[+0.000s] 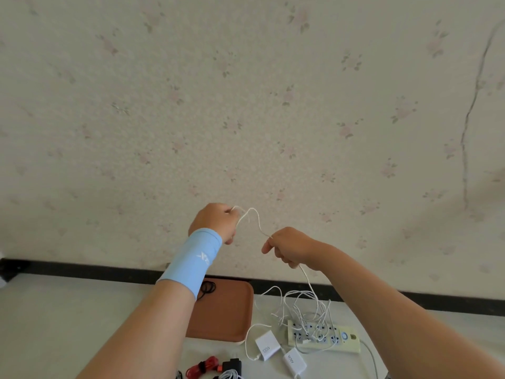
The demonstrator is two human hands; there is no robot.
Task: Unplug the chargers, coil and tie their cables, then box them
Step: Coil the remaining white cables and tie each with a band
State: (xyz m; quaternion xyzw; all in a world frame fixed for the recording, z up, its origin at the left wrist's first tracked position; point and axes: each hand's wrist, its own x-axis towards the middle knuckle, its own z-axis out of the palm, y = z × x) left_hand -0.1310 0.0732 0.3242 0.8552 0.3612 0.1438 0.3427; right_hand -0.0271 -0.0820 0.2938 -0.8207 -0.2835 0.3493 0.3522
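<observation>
1. White table: bears everything low in the view, hard against the wall's dark skirting.
2. Brown tray: lies flat just left of the strip, with thin black ties at its far edge.
3. Power strip: lies crosswise on the table, half buried under a loose heap of white slack.
4. Right hand: raised before the wall, pinches the white cable at the fingertips and lets it drop out of the bottom of the fist, down and slightly right into the heap.
5. Left hand, above a pale blue wristband: raised a little higher, closed around small turns of the same cable. Cannot tell how many.
6. Between the hands: a short arch of cable, its long run upper left to lower right.
7. Judged next: another turn. All uncoiled length hangs below the right hand, so slide that one down the cable and feed the turn leftward.
8. Two white chargers: lie unplugged just near the strip. Cannot tell which owns the held cable.
</observation>
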